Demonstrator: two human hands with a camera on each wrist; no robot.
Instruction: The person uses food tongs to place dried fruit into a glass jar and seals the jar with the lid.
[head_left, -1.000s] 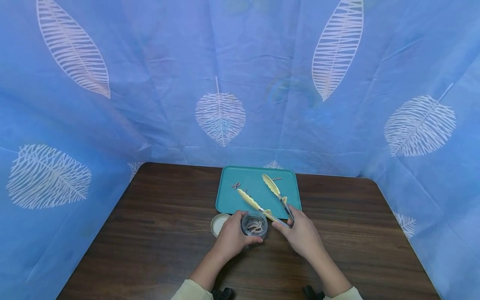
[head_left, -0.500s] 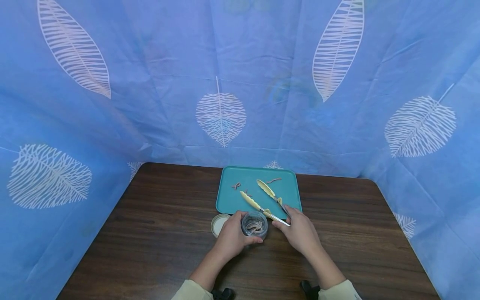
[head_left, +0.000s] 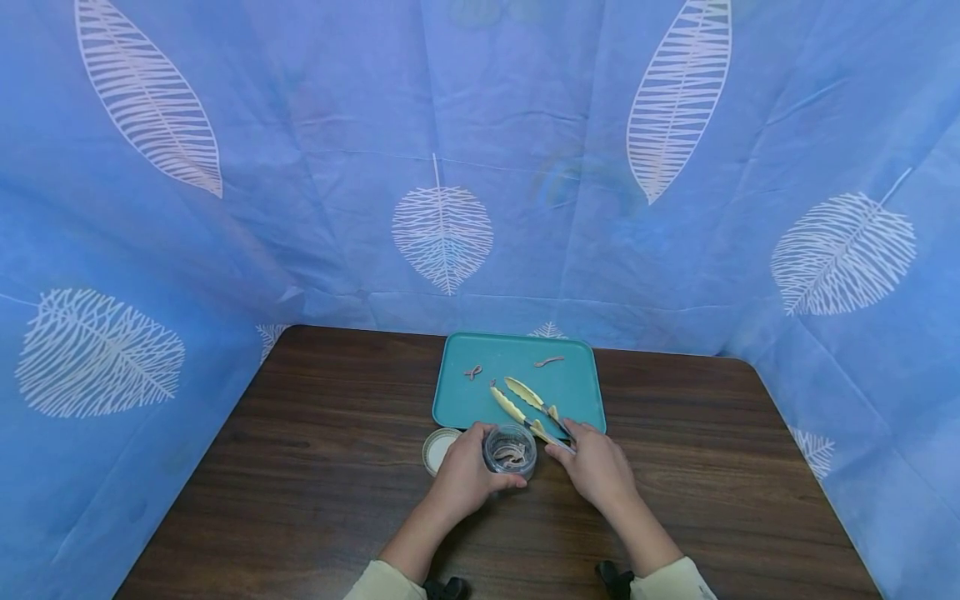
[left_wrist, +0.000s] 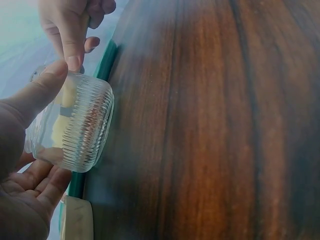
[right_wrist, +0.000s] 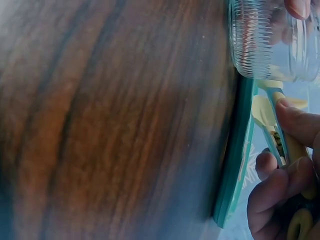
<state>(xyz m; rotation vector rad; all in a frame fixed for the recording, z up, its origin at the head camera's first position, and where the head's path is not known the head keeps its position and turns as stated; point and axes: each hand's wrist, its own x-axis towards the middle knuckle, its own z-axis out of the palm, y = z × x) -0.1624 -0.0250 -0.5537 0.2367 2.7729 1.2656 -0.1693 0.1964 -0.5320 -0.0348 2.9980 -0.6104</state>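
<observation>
A pair of tongs [head_left: 510, 406] with yellow tips is held over the near part of a teal tray [head_left: 456, 408], its two arms spread apart. The handles are pinched by the right hand [head_left: 600, 468], thumb on one arm and fingers curled on the other. Beside it, an open glass jar [head_left: 510, 452] with strips coiled inside is gripped by the left hand [head_left: 465, 473], thumb and fingers bent round its sides, at the near edge of the tray. On the tray, a looped pinkish strip [head_left: 473, 372] is seen at left and a nearly straight strip [head_left: 549, 361] at right; a small strip [head_left: 492, 382] is partly covered by a tong tip. A round lid [head_left: 437, 451] lies left of the jar on the dark wooden table [head_left: 315, 475], partly hidden by the left hand. Blue leaf-printed cloth [head_left: 330, 208] is hung behind.

In the left wrist view the jar's ribbed wall is shown, with the tongs blocked by it and seen only through the glass. In the right wrist view a yellow loop [right_wrist: 300, 225] is revealed below the right hand's fingers.
</observation>
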